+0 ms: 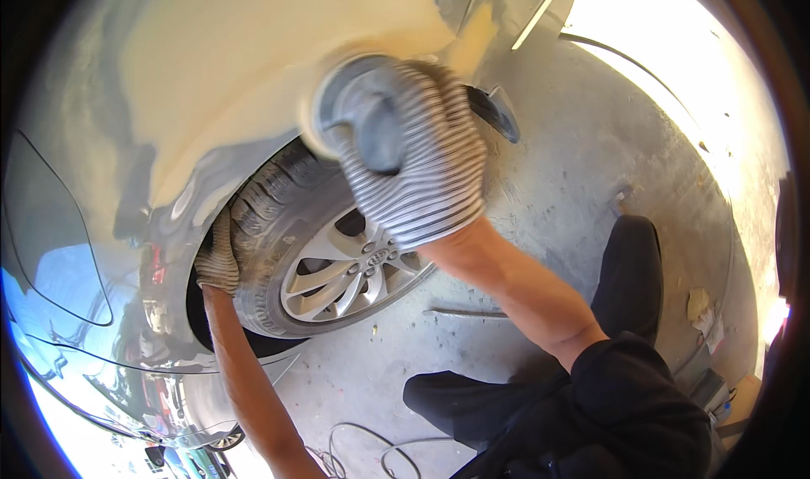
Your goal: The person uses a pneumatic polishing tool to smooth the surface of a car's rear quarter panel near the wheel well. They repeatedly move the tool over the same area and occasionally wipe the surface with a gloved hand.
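My right hand (422, 158), in a grey-and-white striped glove, is closed over the top of a round grey sander (344, 99). Motion blurs the sander, whose disc lies against the car's body panel (245, 48) above the wheel arch. Tan filler or primer covers much of that panel, with grey patches around it. Lower left, my left hand (219, 259) wears a matching glove and reaches into the gap between the arch edge and the tyre (268, 200). Its fingers look stretched upward along the tread; their tips are partly hidden.
A silver alloy wheel (359, 268) sits in the arch. Behind my right hand a dark flap-like piece (496, 114) juts from the car's lower edge. On the grey concrete floor (557, 200) lie a thin bar (468, 313) and a looped hose or cable (392, 454). My dark-clothed knees are bent nearby.
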`<control>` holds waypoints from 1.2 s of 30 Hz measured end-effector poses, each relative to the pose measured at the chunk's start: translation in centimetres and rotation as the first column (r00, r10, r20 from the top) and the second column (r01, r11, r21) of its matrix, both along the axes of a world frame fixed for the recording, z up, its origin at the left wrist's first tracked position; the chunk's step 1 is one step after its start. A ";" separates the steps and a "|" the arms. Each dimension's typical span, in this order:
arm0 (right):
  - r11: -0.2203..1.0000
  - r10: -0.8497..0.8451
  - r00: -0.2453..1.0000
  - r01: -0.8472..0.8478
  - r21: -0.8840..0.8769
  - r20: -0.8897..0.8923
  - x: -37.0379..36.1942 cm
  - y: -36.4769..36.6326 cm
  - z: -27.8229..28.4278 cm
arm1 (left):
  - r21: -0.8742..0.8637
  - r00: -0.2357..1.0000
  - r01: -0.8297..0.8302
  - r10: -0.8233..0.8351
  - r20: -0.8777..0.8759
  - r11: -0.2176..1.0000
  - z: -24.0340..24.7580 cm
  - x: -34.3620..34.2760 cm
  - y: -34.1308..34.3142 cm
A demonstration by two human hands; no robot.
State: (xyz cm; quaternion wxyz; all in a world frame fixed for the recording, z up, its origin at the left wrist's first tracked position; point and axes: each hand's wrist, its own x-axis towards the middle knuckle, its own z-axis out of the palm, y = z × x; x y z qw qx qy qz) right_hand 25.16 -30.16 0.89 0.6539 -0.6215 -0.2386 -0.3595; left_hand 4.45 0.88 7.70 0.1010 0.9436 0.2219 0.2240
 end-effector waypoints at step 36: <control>0.999 -0.042 0.994 0.040 -0.025 -0.098 1.6 -0.8 -1.5 | -0.158 0.995 -0.017 0.033 0.095 0.987 0.2 0.6 -2.1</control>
